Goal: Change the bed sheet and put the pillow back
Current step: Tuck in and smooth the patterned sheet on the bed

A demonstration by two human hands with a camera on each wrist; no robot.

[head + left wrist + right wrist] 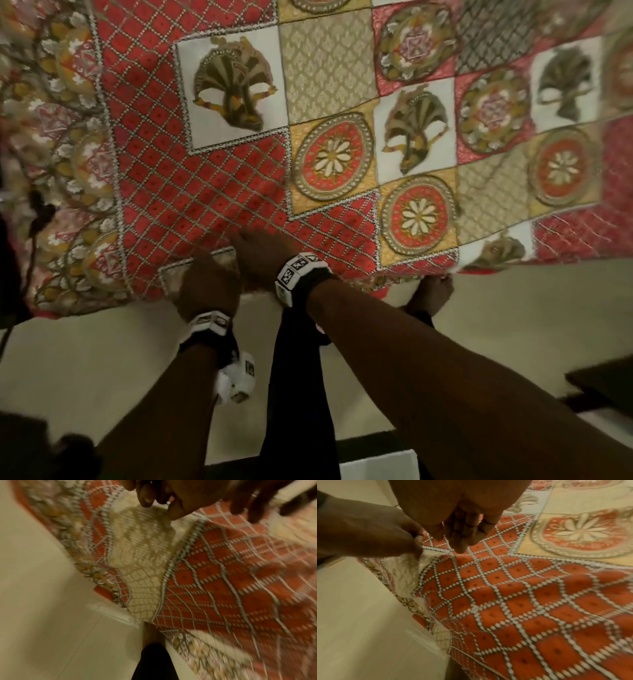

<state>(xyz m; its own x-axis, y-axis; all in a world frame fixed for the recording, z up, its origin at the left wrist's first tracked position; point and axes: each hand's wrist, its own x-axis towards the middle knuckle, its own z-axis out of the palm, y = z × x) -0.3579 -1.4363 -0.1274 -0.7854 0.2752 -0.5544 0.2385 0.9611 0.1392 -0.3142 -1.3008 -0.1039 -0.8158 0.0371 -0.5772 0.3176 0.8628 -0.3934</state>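
The patterned bed sheet (239, 164) lies spread across the bed, filling the head view from nine through three o'clock, its edge hanging toward the pale floor (102, 359) at six. The left hand (207, 291) pinches the sheet's cream patch at that near edge, probably to pull it taut. At its two o'clock, the right hand (263, 255) hovers over the red lattice with fingers straight and held together, seemingly to smooth the cloth. No pillow shows.

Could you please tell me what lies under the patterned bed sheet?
The bed sheet hides whatever it covers; no mattress shows. Only pale floor appears beneath its hanging edge.
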